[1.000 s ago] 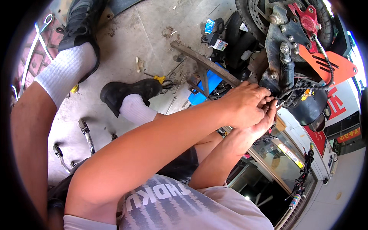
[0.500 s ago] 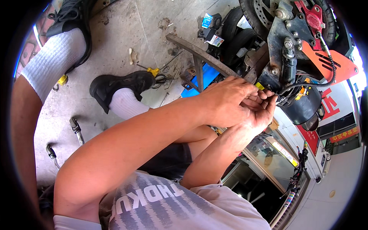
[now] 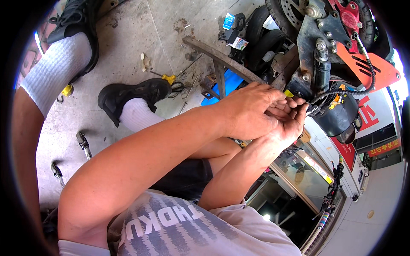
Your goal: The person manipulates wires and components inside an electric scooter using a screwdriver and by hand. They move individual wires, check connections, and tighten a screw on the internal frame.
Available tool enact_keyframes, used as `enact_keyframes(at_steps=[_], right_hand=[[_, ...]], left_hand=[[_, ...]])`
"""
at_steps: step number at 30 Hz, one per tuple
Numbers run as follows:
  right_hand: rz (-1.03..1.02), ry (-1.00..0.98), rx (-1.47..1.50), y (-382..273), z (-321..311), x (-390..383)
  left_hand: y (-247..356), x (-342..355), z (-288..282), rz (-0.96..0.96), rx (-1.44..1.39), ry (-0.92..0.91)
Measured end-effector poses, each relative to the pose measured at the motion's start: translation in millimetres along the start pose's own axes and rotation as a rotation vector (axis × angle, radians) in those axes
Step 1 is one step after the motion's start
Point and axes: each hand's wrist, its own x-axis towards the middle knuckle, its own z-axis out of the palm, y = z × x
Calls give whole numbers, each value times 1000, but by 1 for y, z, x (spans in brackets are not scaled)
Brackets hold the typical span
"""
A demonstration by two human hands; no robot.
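Note:
My left hand (image 3: 250, 111) and my right hand (image 3: 290, 126) meet beside the underside of a two-wheeled vehicle. Fingers of both are pinched close together at the dark wires (image 3: 326, 100); what they grip is hidden between the fingertips. The left hand crosses in front of the right palm. Just beyond them are a small yellow piece (image 3: 288, 93), a black shock absorber (image 3: 322, 73) and a dark metal bracket (image 3: 308, 51). A black ribbed cable sleeve (image 3: 362, 90) curves from near my fingertips past an orange plate (image 3: 358, 66) toward a red brake caliper (image 3: 350, 19).
A rusty steel bar frame (image 3: 218, 53) stands between the hands and the floor, near a blue tray (image 3: 232, 83). A yellow-handled screwdriver (image 3: 169, 79) lies by my shoe (image 3: 132, 96). Ratchet-like tools (image 3: 82, 139) rest at left. A wheel (image 3: 277, 15) is at upper right.
Both hands stay together at the same wires, with only slight finger movement. The whole view has shifted slightly.

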Motion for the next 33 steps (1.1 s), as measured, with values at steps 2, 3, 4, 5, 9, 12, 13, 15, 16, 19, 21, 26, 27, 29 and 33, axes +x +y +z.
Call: enact_keyframes(at_steps=[2, 3, 4, 5, 9, 12, 13, 15, 16, 19, 21, 26, 27, 29, 33], right_hand=[[0, 8, 10, 0, 2, -1], [-1, 12, 15, 0, 2, -2], [2, 7, 11, 0, 2, -2], [6, 1, 8, -1, 1, -1], [-3, 6, 2, 0, 0, -1], [-10, 46, 10, 0, 5, -2], [-10, 48, 12, 0, 5, -3], [-10, 50, 16, 0, 5, -3], [-13, 52, 13, 0, 4, -3], [-19, 61, 5, 0, 3, -1], [-23, 72, 1, 1, 3, -1], [-16, 62, 15, 0, 3, -1], [-15, 65, 11, 0, 2, 0], [-27, 66, 12, 1, 3, 0], [-27, 81, 18, 1, 4, 0]], left_hand=[[0, 0, 0, 2, 11, 5], [0, 0, 0, 4, 17, 8], [0, 0, 0, 0, 12, 2], [0, -1, 0, -4, 7, -3], [1, -1, -2, -4, -9, -16], [1, -1, -2, -12, 4, -7], [1, -1, -2, -15, 4, -10], [1, 0, -2, -21, 6, -15], [1, 0, -2, -20, 6, -17], [0, 1, -2, -16, 5, -19], [0, 1, -2, -15, 7, -16], [-1, 1, -3, -7, -2, -22], [-1, 0, -3, -8, 4, -16], [-1, 0, -3, -8, 10, -19], [2, 0, -5, -31, 0, -27]])
